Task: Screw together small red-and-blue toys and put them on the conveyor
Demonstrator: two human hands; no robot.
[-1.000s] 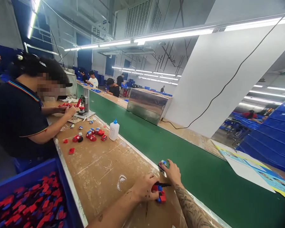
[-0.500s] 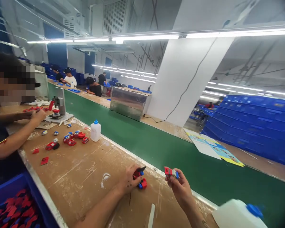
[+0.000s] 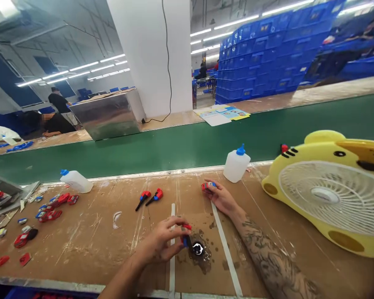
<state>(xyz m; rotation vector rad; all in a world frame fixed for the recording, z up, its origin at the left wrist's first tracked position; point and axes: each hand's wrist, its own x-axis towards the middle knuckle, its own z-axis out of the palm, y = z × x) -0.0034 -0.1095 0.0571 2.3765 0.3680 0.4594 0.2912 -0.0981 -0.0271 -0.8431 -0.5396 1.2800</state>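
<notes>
The brown work surface (image 3: pixel 96 236) ran along the near side of a green belt (image 3: pixel 162 145), with a yellow fan (image 3: pixel 326 197) at the right. In front of me a small dark round thing (image 3: pixel 198 249) sat shiny in a wet patch, between a left strip of tape (image 3: pixel 172 274) and a right one.

The red and blue piece (image 3: pixel 185 240) was at the wet patch's left edge, its black end angled toward the round thing; whether they touched, I couldn't tell. I judged that this wanted a light, steady wrist and a low angle, so the wet stayed on the black end and off my fingers.

My left hand (image 3: pixel 163 238) pinched that piece between thumb and fingers, parted only by its width. My right hand (image 3: pixel 224 200) held a small toy car (image 3: pixel 208 187) by the fingertips, the thumb closed in against it, just above the right strip and near a white bottle (image 3: pixel 236 166). Holding it well clear of the wet seemed wise. Two similar pieces with black ends (image 3: pixel 157 196) lay farther off, to the left.
</notes>
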